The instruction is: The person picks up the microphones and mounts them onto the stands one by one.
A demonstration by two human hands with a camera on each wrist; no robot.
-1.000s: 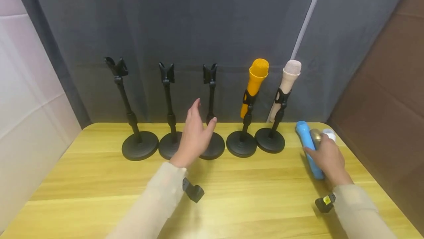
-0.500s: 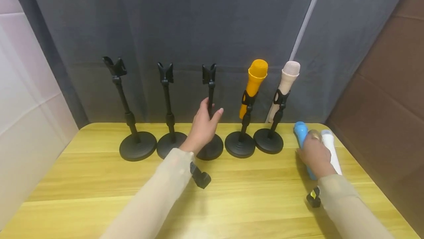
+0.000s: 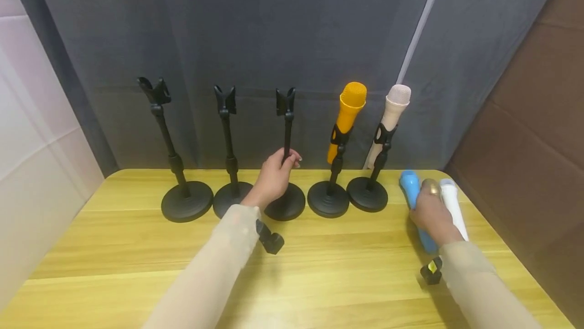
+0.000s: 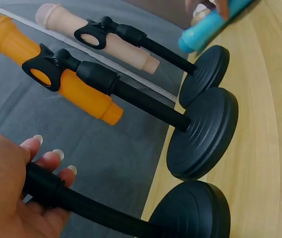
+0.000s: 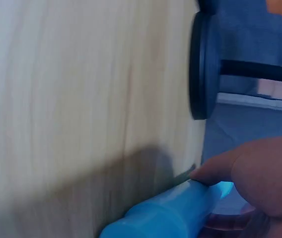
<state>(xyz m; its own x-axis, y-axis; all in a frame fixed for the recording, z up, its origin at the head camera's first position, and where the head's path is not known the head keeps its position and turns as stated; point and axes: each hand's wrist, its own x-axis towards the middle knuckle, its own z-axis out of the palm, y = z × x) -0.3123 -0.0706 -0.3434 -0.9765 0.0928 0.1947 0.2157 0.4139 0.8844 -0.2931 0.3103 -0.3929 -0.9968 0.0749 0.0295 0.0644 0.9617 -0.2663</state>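
Note:
My left hand (image 3: 274, 177) is wrapped around the pole of the middle black microphone stand (image 3: 288, 134); its clip on top holds no microphone. In the left wrist view, the fingers curl around the pole's thick collar (image 4: 44, 186). At the right, my right hand (image 3: 433, 217) grips a blue microphone (image 3: 409, 183), with the thumb (image 5: 213, 170) along its side in the right wrist view. Beside it lies a gold microphone (image 3: 431, 186), mostly hidden by that hand. A white microphone (image 3: 451, 202) lies farthest right.
Right of the middle stand, two stands hold a yellow microphone (image 3: 350, 108) and a pale beige microphone (image 3: 395, 108). Two stands with bare clips, the leftmost stand (image 3: 166, 136) and its neighbour (image 3: 229, 139), are on the left. A grey curtain (image 3: 255, 25) backs the wooden table (image 3: 347, 268).
My left hand has moved right onto the middle stand and closed around its pole, sliding slightly down. The right hand has shifted left, uncovering the white microphone, and taken hold of the blue one.

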